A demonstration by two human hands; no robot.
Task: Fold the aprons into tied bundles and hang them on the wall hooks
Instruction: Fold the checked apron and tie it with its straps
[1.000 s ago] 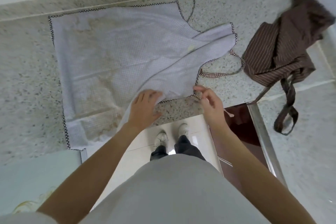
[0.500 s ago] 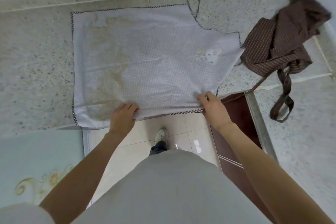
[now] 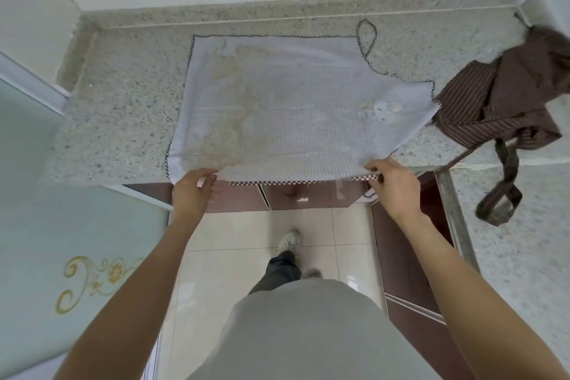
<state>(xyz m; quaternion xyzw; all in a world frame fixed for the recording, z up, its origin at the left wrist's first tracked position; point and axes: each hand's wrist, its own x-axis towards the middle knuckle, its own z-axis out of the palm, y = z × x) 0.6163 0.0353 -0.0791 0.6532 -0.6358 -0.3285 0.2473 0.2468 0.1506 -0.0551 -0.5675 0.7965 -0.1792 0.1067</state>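
Step in hand: laying out, ahead of the first fold. White checked apron (image 3: 296,114) spread flat on speckled stone counter (image 3: 117,120), near hem overhanging the edge. Left hand (image 3: 192,191) pinching that hem toward its left end, right hand (image 3: 393,180) pinching it toward the right, fingers curled round the checked trim. Beyond the fingertips: small animal motif, possibly a rabbit, too soft to confirm. Brown striped apron (image 3: 499,108) heaped past the right hand, untouched. Next move likely to call for carrying the pinched hem away, evenly. No legible writing or brand.
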